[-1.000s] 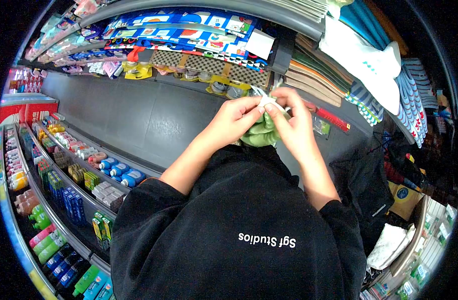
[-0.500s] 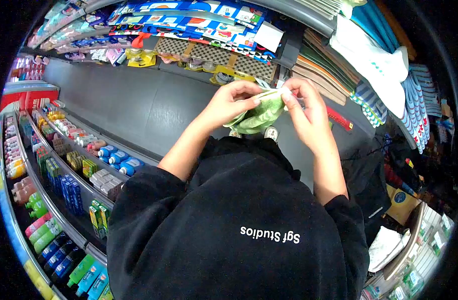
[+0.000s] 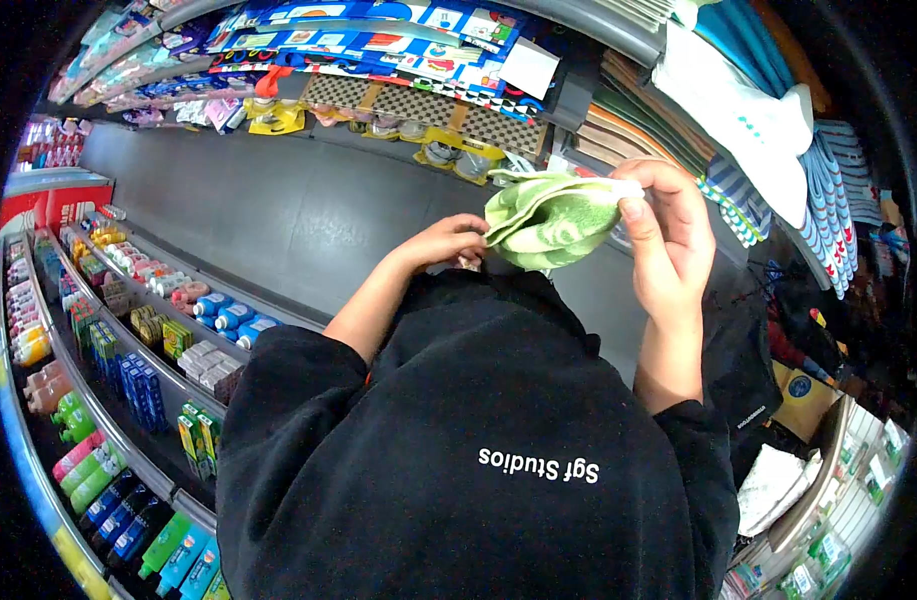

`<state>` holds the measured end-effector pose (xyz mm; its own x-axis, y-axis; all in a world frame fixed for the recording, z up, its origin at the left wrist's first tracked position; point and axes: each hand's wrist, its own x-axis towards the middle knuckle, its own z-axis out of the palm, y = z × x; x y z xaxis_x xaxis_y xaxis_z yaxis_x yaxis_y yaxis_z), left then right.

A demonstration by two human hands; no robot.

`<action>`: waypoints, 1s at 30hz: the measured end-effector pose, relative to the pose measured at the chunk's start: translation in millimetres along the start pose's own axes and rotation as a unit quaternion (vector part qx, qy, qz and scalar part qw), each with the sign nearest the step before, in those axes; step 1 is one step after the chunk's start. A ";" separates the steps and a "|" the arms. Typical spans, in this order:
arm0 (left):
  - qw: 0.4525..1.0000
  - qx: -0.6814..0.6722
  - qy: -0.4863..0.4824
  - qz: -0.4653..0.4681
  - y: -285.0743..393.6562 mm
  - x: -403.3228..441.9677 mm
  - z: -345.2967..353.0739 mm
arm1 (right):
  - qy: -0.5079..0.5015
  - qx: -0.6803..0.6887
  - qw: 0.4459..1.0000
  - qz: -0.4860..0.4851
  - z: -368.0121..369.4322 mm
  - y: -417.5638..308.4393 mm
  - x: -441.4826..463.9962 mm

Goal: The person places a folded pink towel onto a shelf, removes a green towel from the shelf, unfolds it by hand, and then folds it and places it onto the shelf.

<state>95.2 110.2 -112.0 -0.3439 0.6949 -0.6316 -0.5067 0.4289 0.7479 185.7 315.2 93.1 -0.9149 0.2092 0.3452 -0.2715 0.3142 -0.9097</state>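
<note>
A green patterned cloth (image 3: 558, 222), folded in loose layers with pale edges, hangs between my two hands in front of my chest. My right hand (image 3: 670, 230) pinches its white upper corner between thumb and fingers. At the cloth's left edge, the curled fingers of my left hand (image 3: 446, 243) meet the fabric, gripping its side. My black shirt (image 3: 458, 440) with white lettering fills the lower middle.
Shelves of bottles and boxes (image 3: 208, 365) curve along the left. Ahead, a shelf holds blue printed packs (image 3: 378, 45) and checkered items (image 3: 448, 112). Folded towels (image 3: 628, 125) and a white cloth (image 3: 733, 125) lie at the upper right. A cardboard piece (image 3: 804, 398) stands at the right.
The green cloth has risen and spread out more between my hands. My right hand moved right with its corner, and my left hand shifted lower, to the cloth's left edge.
</note>
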 end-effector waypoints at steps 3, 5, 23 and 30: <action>0.998 -0.016 0.037 0.058 -3.1 14.2 -0.4 | 0.028 0.023 0.999 -0.009 -5.6 0.6 -2.2; 0.988 0.006 0.115 0.101 4.2 18.7 -0.1 | 0.038 -0.005 0.999 -0.017 -17.8 1.7 -2.9; 0.784 0.226 0.430 0.387 201.0 -154.7 -54.7 | 0.282 -0.013 0.959 -0.031 -77.8 43.3 5.9; 0.781 0.274 0.421 0.372 207.1 -168.2 -56.5 | 0.262 -0.019 0.962 -0.071 -81.4 24.1 25.7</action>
<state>3.5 49.5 137.6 -0.8965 0.3428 0.2805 0.4153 0.4303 0.8015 180.0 403.5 98.8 -0.5901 0.5976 0.5427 -0.3614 0.4056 -0.8396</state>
